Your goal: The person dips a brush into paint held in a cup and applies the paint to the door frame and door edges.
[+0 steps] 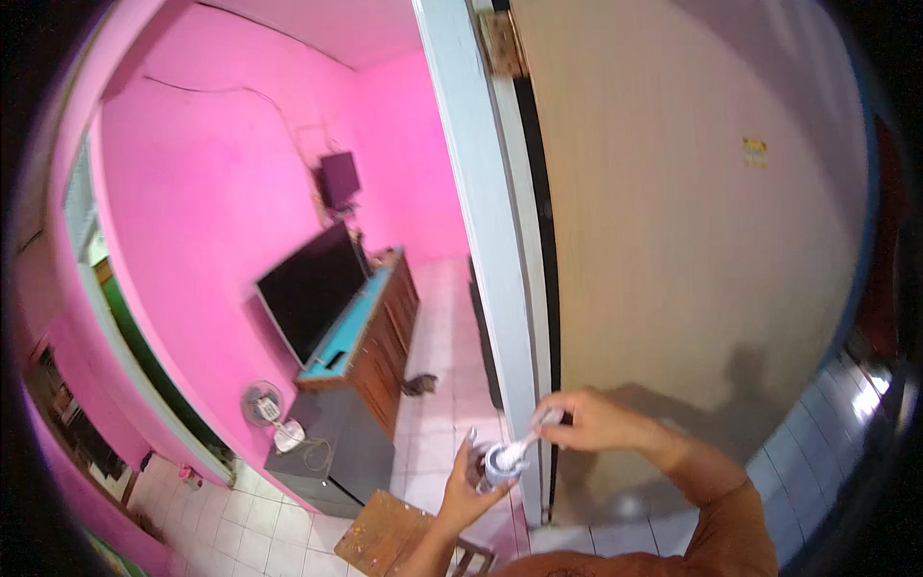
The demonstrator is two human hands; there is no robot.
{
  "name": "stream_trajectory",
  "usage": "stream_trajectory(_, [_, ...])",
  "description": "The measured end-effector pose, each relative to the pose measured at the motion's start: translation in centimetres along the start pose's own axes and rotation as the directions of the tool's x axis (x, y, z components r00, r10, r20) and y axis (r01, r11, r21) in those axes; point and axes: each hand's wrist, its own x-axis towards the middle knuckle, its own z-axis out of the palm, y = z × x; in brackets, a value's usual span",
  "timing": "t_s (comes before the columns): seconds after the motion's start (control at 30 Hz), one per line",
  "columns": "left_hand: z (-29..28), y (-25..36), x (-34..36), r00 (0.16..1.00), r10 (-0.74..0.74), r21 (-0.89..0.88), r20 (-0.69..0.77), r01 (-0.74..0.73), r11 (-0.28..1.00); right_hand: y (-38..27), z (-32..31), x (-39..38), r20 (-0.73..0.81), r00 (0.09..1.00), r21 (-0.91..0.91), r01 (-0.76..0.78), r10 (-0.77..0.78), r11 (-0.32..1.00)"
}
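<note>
My left hand [467,490] is closed around a small pale grey container [503,472] with white material in it, low in the middle of the view. My right hand [586,423] pinches a small tool [524,442], whose white-coated end is at the container's mouth; its exact shape is unclear. White smears show on my fingers. Beside my hands stands a white door frame [490,269], with a beige door panel [692,288] to its right. A metal fitting [502,43] is high on the frame's edge.
A wooden stool [380,529] is below my left arm. Left, in a pink room, stand a television [312,288], a wooden cabinet [394,337], a grey cabinet-like box [336,447] and a small fan [264,404]. A dark cat-like shape [420,383] is on the tiled floor.
</note>
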Motion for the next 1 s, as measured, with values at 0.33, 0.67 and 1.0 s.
stream_trajectory(0.33, [6.5, 0.3, -3.4, 0.939, 0.064, 0.178, -0.338, -0.003, 0.984, 1.1, -5.1, 2.7, 0.362, 0.905, 0.067, 0.214, -0.224, 0.975])
stream_trajectory(0.67, [11.7, 6.3, -9.3, 0.747, -0.057, 0.001, -0.663, 0.076, 0.997, -1.7, -2.0, 2.7, 0.428, 0.848, 0.328, 0.177, -0.313, 0.928])
stream_trajectory(1.0, [15.3, 8.7, -14.6, 0.662, 0.184, 0.286, -0.727, 0.047, 0.957, -2.5, 2.2, 0.2, 0.434, 0.851, 0.54, 0.015, -0.294, 0.841])
